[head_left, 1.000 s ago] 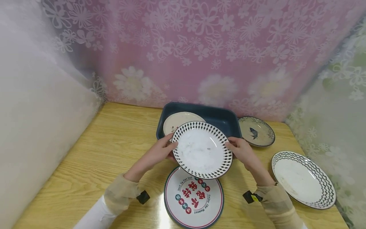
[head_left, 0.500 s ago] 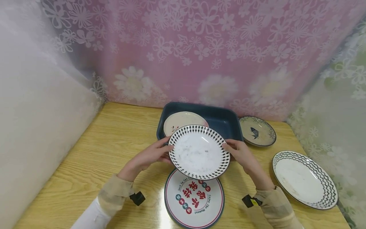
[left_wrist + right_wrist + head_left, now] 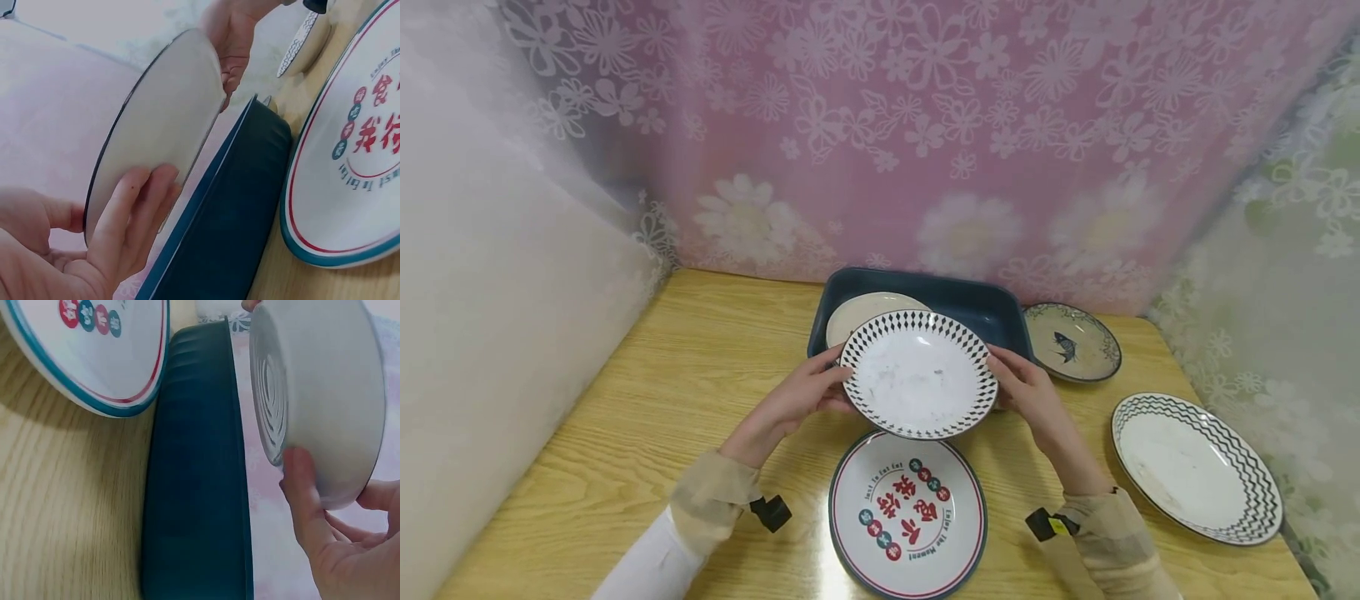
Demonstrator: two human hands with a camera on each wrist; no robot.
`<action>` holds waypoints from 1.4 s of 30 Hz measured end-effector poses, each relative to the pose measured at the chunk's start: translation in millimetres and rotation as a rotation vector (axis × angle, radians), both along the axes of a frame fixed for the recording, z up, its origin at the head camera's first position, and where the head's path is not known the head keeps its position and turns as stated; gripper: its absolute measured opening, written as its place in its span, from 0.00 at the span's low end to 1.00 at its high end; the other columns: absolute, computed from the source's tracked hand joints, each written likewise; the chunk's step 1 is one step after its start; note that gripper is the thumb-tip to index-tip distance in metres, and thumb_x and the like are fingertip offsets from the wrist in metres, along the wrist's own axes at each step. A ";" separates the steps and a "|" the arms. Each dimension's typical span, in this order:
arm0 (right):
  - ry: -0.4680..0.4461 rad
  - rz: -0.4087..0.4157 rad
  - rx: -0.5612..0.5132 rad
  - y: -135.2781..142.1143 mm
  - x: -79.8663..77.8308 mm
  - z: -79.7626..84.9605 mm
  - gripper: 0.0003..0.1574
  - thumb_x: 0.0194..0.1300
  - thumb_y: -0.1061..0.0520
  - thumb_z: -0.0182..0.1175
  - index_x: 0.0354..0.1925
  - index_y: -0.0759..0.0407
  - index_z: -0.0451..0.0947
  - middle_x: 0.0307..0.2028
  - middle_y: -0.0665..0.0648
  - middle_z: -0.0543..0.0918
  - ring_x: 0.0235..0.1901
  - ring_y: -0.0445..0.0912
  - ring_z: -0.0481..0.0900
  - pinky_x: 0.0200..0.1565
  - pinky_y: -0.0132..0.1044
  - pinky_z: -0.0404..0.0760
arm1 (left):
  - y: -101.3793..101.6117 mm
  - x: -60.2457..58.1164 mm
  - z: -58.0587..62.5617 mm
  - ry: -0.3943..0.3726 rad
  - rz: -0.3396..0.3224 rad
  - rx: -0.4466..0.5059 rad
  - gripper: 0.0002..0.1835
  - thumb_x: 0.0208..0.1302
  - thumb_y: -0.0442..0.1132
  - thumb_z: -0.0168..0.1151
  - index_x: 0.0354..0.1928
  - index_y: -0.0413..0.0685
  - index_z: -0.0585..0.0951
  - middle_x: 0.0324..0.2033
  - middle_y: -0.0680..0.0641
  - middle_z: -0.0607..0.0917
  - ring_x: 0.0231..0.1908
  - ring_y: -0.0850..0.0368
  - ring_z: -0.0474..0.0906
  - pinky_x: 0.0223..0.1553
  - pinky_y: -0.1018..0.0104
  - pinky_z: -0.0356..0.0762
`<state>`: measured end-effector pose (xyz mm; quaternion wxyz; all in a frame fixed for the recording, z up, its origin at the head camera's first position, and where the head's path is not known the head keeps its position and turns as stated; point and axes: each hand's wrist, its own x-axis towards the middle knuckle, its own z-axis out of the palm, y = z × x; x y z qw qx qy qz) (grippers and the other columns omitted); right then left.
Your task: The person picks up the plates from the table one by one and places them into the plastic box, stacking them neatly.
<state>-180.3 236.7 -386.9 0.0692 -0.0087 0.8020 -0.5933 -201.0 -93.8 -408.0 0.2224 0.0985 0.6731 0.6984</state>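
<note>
Bowl: the white bowl (image 3: 919,375) with the diamond border is held off the tabletop (image 3: 700,358), mouth up and tilted toward the person.

Hands: the left hand (image 3: 805,387) and the right hand (image 3: 1028,385) grip opposite sides of the bowl. On each side the fingers (image 3: 119,212) are clamped on the wall, with the thumb at the rim and the other fingers against the underside.

Change: over the last half second the bowl has moved away from the person and now appears flatter. Its near edge no longer overlaps the lettered plate (image 3: 907,517) in the head view, so that plate shows whole.

Effect: the bowl now covers more of the cream plate (image 3: 872,310), which lies in the left part of the blue tray (image 3: 996,321). Both wrist views show a gap between bowl and tray; the two hands appear to be its only support.

Surroundings: the fish dish (image 3: 1071,343) lies just beside the tray, to its right. The zigzag dish (image 3: 1195,467) lies nearer the person, beyond the right forearm.
</note>
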 end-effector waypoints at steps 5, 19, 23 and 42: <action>0.071 -0.006 -0.036 2.1 -1.3 -0.5 0.36 0.82 0.47 0.45 0.76 0.67 0.58 0.66 0.72 0.70 0.44 0.30 0.81 0.46 0.28 0.83 | 8.0 -12.9 2.6 -0.022 0.053 0.039 0.30 0.79 0.34 0.45 0.79 0.45 0.56 0.48 0.33 0.84 0.36 0.57 0.87 0.46 0.57 0.86; 0.330 -0.161 0.382 28.8 -5.7 -42.1 0.27 0.77 0.61 0.55 0.70 0.65 0.68 0.77 0.67 0.56 0.78 0.65 0.43 0.72 0.66 0.52 | 25.7 -46.8 -3.7 -0.019 0.236 0.053 0.29 0.79 0.32 0.41 0.78 0.39 0.54 0.51 0.29 0.81 0.31 0.59 0.86 0.46 0.57 0.86; 0.368 -0.130 0.435 26.4 -7.3 -57.0 0.30 0.77 0.61 0.55 0.72 0.68 0.64 0.78 0.71 0.48 0.77 0.68 0.39 0.71 0.71 0.48 | 28.2 -51.8 -8.3 -0.005 0.243 0.025 0.28 0.78 0.30 0.40 0.77 0.36 0.55 0.55 0.26 0.78 0.33 0.58 0.87 0.49 0.54 0.85; 0.415 -0.091 0.488 17.0 -11.3 -64.2 0.21 0.75 0.63 0.55 0.63 0.70 0.74 0.74 0.77 0.54 0.76 0.72 0.36 0.70 0.74 0.40 | 23.6 -65.0 -11.7 0.022 0.194 -0.089 0.29 0.77 0.28 0.39 0.78 0.36 0.53 0.58 0.26 0.75 0.34 0.52 0.86 0.45 0.58 0.87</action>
